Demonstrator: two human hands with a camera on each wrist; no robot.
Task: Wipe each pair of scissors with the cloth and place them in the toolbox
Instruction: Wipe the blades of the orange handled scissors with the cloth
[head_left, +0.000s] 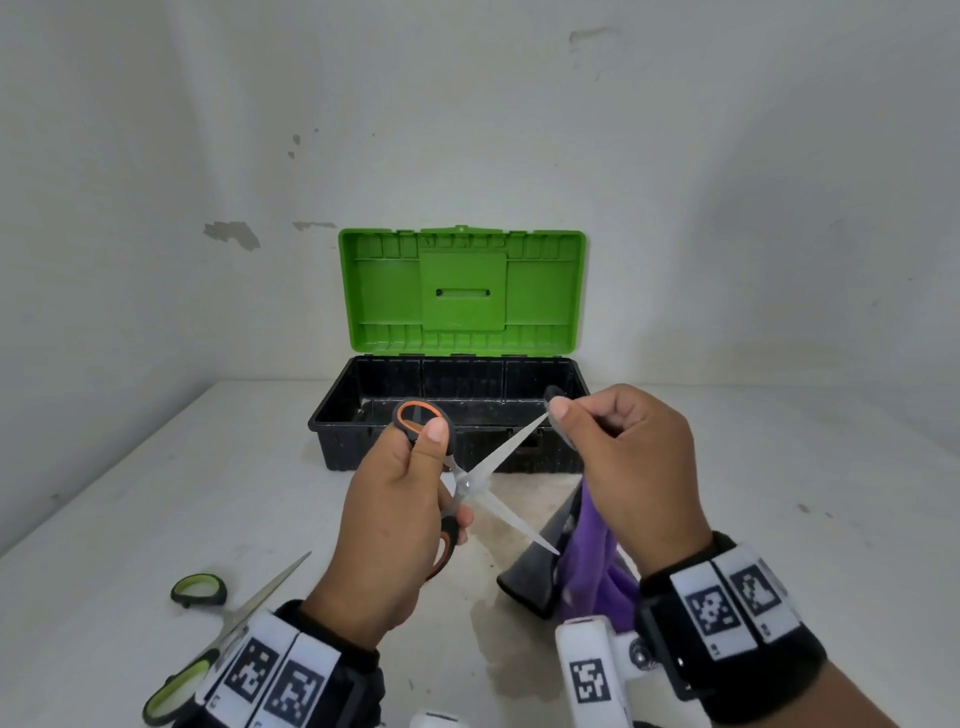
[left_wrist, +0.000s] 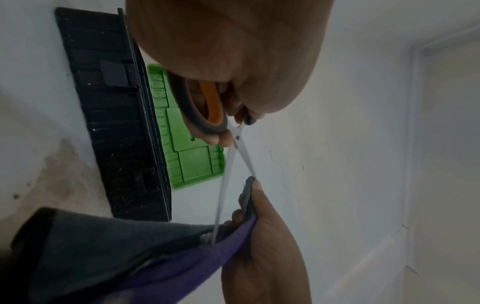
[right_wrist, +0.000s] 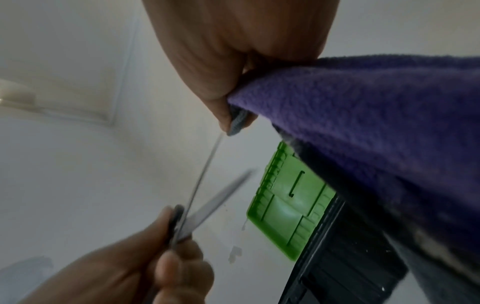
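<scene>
Midway through wiping | left hand (head_left: 400, 525) gripped the orange-and-grey-handled steel scissors (head_left: 470, 483), blades spread so each could be cleaned | right hand (head_left: 631, 467) pinched the purple-and-grey cloth (head_left: 597, 566) around the upper blade's tip | black, green-lidded plastic toolbox (head_left: 337, 415) stood open behind, apparently ready to receive them | green-handled scissors (head_left: 200, 590) lay on the white table (head_left: 805, 467), apparently awaiting their turn.

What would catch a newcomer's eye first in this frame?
Probably the toolbox at the back of the table, its bright green lid raised against the wall. In front of it, the left hand holds the orange-handled scissors spread open, while the right hand pinches the upper blade tip through the purple cloth. Green-handled scissors lie at the near left.
</scene>
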